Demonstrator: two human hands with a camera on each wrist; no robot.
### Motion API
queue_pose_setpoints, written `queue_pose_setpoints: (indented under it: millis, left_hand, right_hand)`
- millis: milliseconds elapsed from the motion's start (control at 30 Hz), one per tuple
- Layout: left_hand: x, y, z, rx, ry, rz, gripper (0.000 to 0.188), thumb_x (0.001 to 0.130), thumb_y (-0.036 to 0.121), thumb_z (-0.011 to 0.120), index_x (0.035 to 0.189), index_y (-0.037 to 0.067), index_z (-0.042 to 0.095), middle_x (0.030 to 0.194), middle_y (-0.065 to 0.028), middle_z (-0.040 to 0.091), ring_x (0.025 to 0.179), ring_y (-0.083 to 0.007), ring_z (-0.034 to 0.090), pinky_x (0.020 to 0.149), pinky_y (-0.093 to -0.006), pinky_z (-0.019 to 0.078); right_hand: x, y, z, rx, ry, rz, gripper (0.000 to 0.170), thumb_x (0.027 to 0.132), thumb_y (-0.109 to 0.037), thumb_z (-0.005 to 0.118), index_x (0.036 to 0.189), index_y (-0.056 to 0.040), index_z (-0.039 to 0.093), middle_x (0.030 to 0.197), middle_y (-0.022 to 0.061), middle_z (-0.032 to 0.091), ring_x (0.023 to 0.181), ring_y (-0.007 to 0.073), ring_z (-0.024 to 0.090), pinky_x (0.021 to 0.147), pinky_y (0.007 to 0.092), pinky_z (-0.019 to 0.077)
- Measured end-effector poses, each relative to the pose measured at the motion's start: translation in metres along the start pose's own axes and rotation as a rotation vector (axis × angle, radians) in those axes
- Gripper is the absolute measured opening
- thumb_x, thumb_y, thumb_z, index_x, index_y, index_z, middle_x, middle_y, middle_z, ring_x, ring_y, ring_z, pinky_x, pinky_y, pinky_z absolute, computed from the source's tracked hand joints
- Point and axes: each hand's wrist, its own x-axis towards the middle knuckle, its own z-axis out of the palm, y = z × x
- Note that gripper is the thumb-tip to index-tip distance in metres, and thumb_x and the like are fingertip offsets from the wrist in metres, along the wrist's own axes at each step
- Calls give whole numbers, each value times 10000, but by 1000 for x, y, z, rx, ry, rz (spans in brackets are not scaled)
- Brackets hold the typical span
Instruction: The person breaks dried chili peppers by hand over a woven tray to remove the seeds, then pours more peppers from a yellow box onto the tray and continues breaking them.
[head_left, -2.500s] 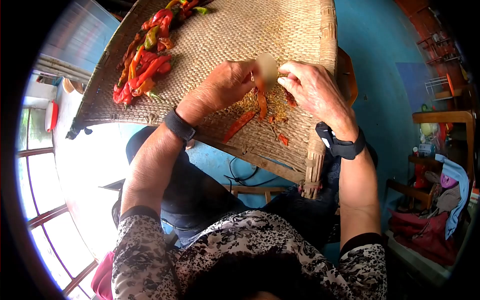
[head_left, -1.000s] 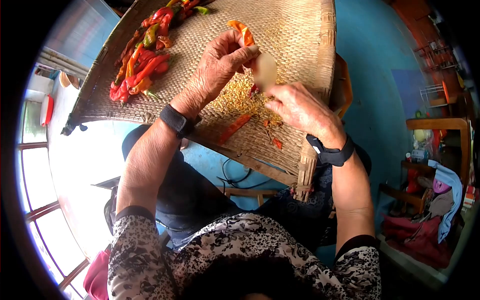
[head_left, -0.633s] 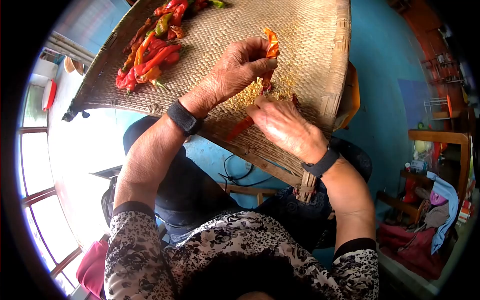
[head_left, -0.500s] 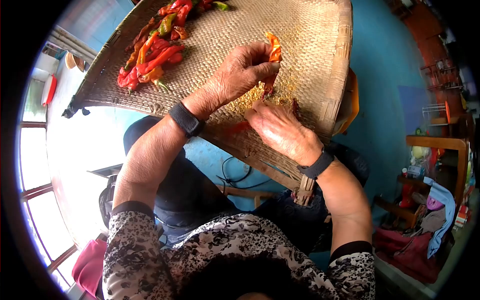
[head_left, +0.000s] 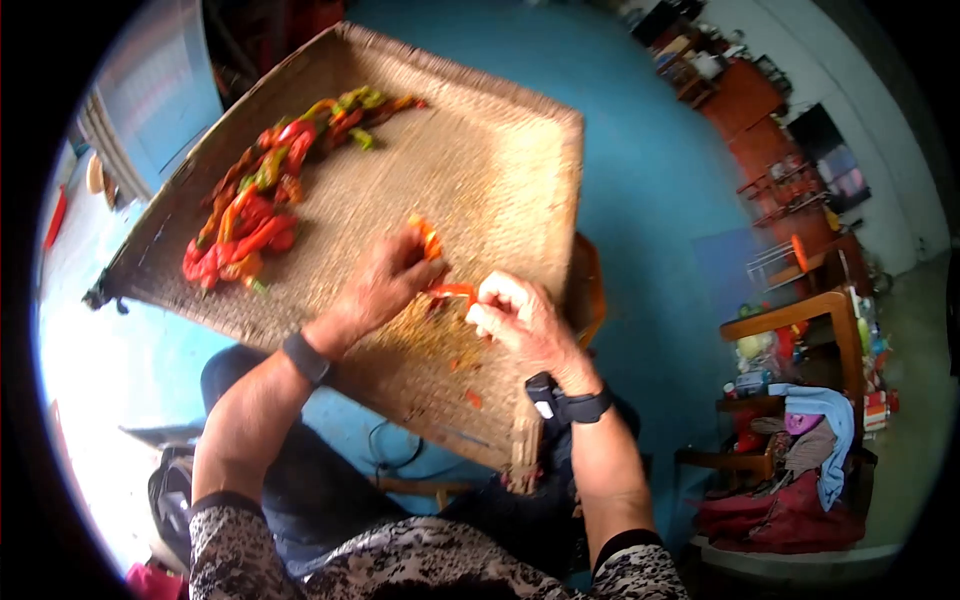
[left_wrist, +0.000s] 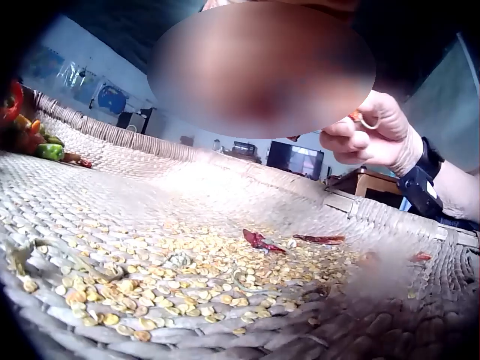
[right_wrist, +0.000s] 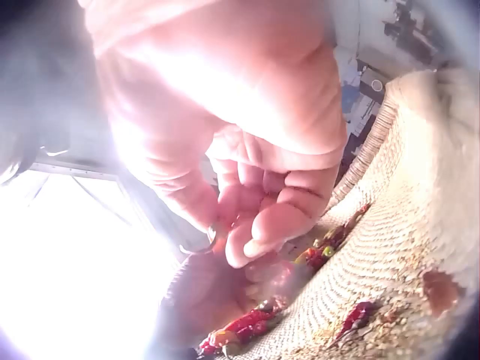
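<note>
My left hand (head_left: pixel 385 280) pinches an orange chili pepper (head_left: pixel 429 238) that sticks up past the fingers. Facing it, my right hand (head_left: pixel 525 322) pinches a red chili pepper (head_left: pixel 458 291), which reaches across toward the left fingertips. A curled stem (left_wrist: pixel 369 122) shows at the right fingers in the left wrist view. Both hands are over a woven basket tray (head_left: pixel 500 130). Beneath them lie yellow seeds (left_wrist: pixel 202 285) with thin stems and dark red pepper scraps (left_wrist: pixel 262 241). A blurred patch hides the left hand in the left wrist view.
A heap of red, orange and green peppers (head_left: pixel 250 215) runs along the tray's left side. The tray's front edge sits over the person's legs. An orange container (head_left: pixel 588 285) is just beyond its right rim. A wooden chair (head_left: pixel 840 340) with clothes stands at right.
From low over the seeds, my right hand has risen with a red pepper; the red strip near the front edge is gone from there. The head view has shifted, showing the whole tray.
</note>
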Motion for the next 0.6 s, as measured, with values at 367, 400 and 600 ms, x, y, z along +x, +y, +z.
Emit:
queue_pose_setpoints:
  millis: [367, 400, 600]
  left_hand:
    - [-2, -2, 18, -140, -223, -161, 159, 962, 154, 539, 978, -2, 561, 824, -55, 648, 757, -124, 605, 685, -270, 499]
    - [-2, -1, 18, -138, -228, -152, 159, 962, 154, 539, 978, -2, 561, 824, -55, 648, 757, -124, 605, 685, -270, 499]
    - [-7, -3, 22, -298, -350, -192, 248, 957, 132, 550, 1145, -30, 557, 974, -92, 645, 917, -159, 619, 835, -297, 518]
  right_hand:
    - [-8, 6, 2, -236, 323, -170, 146, 910, -129, 614, 850, -26, 529, 649, -19, 485, 616, 45, 490, 542, 238, 408]
    - [-5, 10, 4, -309, 288, -181, 130, 904, -109, 610, 847, -28, 524, 647, 26, 511, 596, 91, 509, 534, 278, 414]
    - [-8, 11, 13, -362, 210, -158, 109, 882, -93, 589, 874, -37, 496, 678, 156, 561, 626, 313, 602, 564, 392, 464]
